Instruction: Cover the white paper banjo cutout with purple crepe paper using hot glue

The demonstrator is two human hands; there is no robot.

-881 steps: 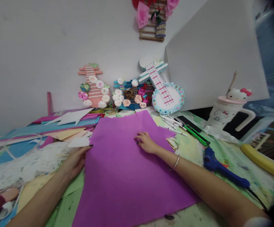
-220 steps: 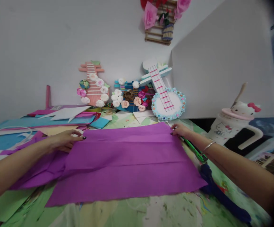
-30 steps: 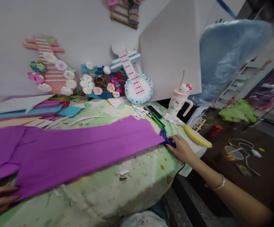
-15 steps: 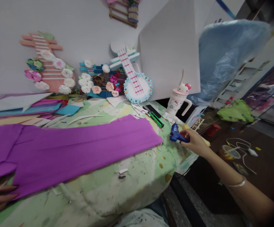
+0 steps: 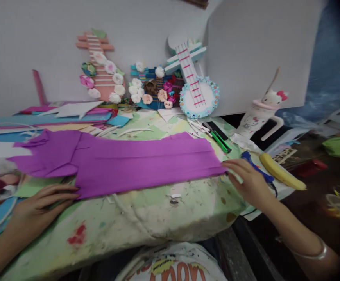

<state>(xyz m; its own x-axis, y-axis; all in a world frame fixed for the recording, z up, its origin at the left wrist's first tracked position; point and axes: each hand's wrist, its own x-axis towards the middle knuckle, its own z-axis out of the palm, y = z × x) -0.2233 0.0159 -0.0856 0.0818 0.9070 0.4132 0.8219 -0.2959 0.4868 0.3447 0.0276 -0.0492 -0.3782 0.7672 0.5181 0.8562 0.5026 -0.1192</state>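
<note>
A long sheet of purple crepe paper (image 5: 146, 164) lies across the table, its left end crumpled and folded over. My left hand (image 5: 45, 205) rests on the tablecloth, thumb and fingers closed together on the sheet's lower left corner. At the right end, my right hand (image 5: 250, 181) has its thumb and fingertips closed on the near corner of the paper. A blue glue gun (image 5: 258, 168) lies just behind that hand, partly covered by it. Beside the glue gun is a yellow banana (image 5: 283, 171).
A green utility knife (image 5: 220, 141) and a black phone-like slab (image 5: 217, 130) lie behind the paper. A white cup with a straw (image 5: 255, 117) stands at the right. Flower-decorated instrument crafts (image 5: 199, 96) lean on the wall. Coloured sheets (image 5: 79, 117) are stacked left.
My right hand has let go of the glue gun, leaving it on the table, and has moved to the paper's right corner. The view has turned right-to-left, showing more of my left hand.
</note>
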